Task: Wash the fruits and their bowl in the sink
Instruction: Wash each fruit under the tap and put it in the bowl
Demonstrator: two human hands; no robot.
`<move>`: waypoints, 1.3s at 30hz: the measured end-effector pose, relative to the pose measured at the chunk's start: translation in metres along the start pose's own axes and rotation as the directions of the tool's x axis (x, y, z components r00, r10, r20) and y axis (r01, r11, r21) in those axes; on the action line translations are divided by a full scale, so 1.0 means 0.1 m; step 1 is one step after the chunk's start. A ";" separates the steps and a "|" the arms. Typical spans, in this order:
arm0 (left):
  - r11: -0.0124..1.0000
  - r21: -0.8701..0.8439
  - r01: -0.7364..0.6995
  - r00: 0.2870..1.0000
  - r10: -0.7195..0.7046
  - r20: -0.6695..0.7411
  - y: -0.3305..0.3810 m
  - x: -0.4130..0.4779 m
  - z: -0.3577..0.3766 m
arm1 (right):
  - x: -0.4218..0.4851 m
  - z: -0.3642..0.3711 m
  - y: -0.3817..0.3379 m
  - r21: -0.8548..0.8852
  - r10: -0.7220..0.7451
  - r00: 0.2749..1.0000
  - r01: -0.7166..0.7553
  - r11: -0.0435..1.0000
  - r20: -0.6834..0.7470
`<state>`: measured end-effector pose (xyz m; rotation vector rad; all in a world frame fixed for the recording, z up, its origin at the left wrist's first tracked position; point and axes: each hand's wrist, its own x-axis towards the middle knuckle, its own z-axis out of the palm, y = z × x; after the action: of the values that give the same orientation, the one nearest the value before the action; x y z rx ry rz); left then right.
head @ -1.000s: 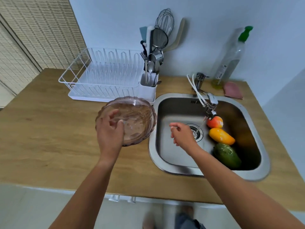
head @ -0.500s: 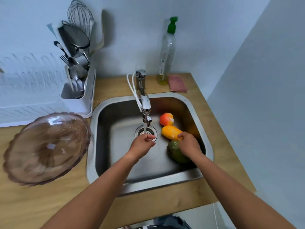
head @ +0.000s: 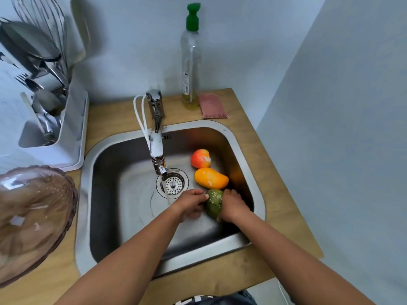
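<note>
Three fruits lie at the right side of the steel sink (head: 123,216): a red-orange one (head: 200,158), a yellow mango (head: 211,178) and a green fruit (head: 214,203) nearest me. My right hand (head: 234,205) grips the green fruit from the right. My left hand (head: 190,202) touches its left side with the fingertips. A thin stream of water runs from the tap (head: 156,148) onto the drain (head: 172,183), just left of my hands. The brownish glass bowl (head: 30,219) rests on the wooden counter at the far left.
A white cutlery holder (head: 66,137) with utensils stands left of the sink. A soap bottle (head: 190,60) with a green cap and a pink sponge (head: 212,106) sit behind the sink. Walls close the back and right side. The counter's front edge (head: 220,280) lies near my body.
My left hand let go of the bowl and moved into the sink. Both hands have closed in on the green fruit. The view has swung right toward the sink.
</note>
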<state>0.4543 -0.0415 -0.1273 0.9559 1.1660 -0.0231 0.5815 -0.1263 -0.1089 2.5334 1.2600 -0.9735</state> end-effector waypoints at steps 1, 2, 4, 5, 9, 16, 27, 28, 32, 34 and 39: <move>1.000 -0.003 0.003 1.000 -0.003 0.008 -0.01 0.03 0.02 | 0.01 0.00 0.00 0.003 -0.003 1.000 0.003 1.000 -0.003; 1.000 -0.006 0.007 1.000 -0.007 0.017 -0.02 0.06 0.04 | 0.01 0.00 0.01 0.010 -0.007 1.000 0.007 1.000 -0.008; 1.000 -0.019 0.012 0.999 -0.011 0.033 -0.04 0.11 0.06 | 0.00 0.00 0.02 0.031 -0.021 0.999 0.022 0.999 -0.024; 1.000 -0.029 0.011 0.999 -0.010 0.038 -0.05 0.12 0.05 | 0.00 0.00 0.02 0.041 -0.030 0.999 0.032 0.999 -0.031; 0.995 -0.101 0.011 1.000 -0.008 0.028 -0.11 0.07 -0.11 | -0.03 -0.02 0.00 0.127 -0.087 0.996 0.085 0.988 0.011; 0.910 -0.415 -0.009 1.000 0.016 0.013 -0.09 -0.36 -0.67 | -0.06 -0.28 -0.39 0.462 -0.367 0.930 0.330 0.823 -0.010; 0.787 -0.594 -0.167 0.978 0.054 -0.204 -0.12 -0.64 -1.07 | 0.07 -0.19 -0.93 0.894 -0.481 0.874 0.163 0.418 0.066; 0.780 -0.600 -0.177 0.975 0.055 -0.217 -0.13 -0.65 -1.08 | 0.09 -0.13 -0.98 0.899 -0.451 0.891 0.157 0.409 0.049; 0.783 -0.592 -0.193 0.972 0.069 -0.226 -0.18 -0.67 -1.09 | 0.09 0.03 -1.21 0.913 -0.219 0.975 0.072 0.402 0.020; 0.781 -0.594 -0.193 0.971 0.065 -0.231 -0.19 -0.67 -1.09 | 0.08 0.07 -1.28 0.899 -0.173 0.985 0.052 0.434 0.026; 0.704 -0.683 -0.193 0.965 0.011 -0.261 -0.20 -0.68 -1.13 | 0.06 0.09 -1.27 0.683 -0.380 0.909 0.387 0.620 -0.170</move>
<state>0.3284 -0.0115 -0.0943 0.3268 1.1962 0.6164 0.4831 -0.0450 -0.1005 2.8161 1.7489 -1.8650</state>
